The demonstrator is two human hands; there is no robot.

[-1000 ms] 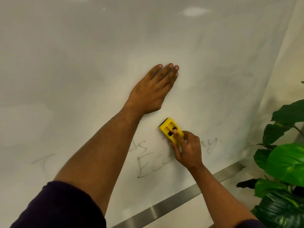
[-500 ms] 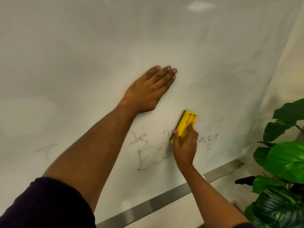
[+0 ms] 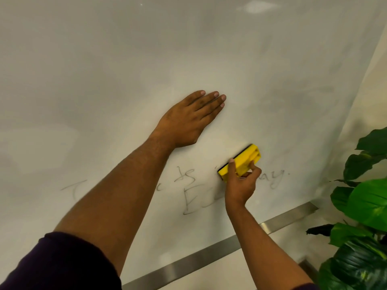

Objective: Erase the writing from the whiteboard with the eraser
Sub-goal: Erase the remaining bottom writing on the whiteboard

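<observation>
A large whiteboard [image 3: 125,65] fills the view, with faint black writing [image 3: 188,189] low on it. My right hand [image 3: 240,183] grips a yellow eraser [image 3: 244,161], whose dark felt edge presses against the board over the writing's middle. The hand covers part of the words; letters show to its left and "ay." [image 3: 276,177] to its right. My left hand [image 3: 190,120] lies flat on the board above the writing, fingers together, holding nothing.
A metal strip [image 3: 209,255] runs along the board's bottom edge. A leafy green plant [image 3: 364,208] stands at the lower right, close to my right forearm. The board's right edge meets a pale wall [image 3: 374,84].
My right hand has swept the eraser from left to right above the writing, turning it to a slanted angle. The left hand stayed flat on the board.
</observation>
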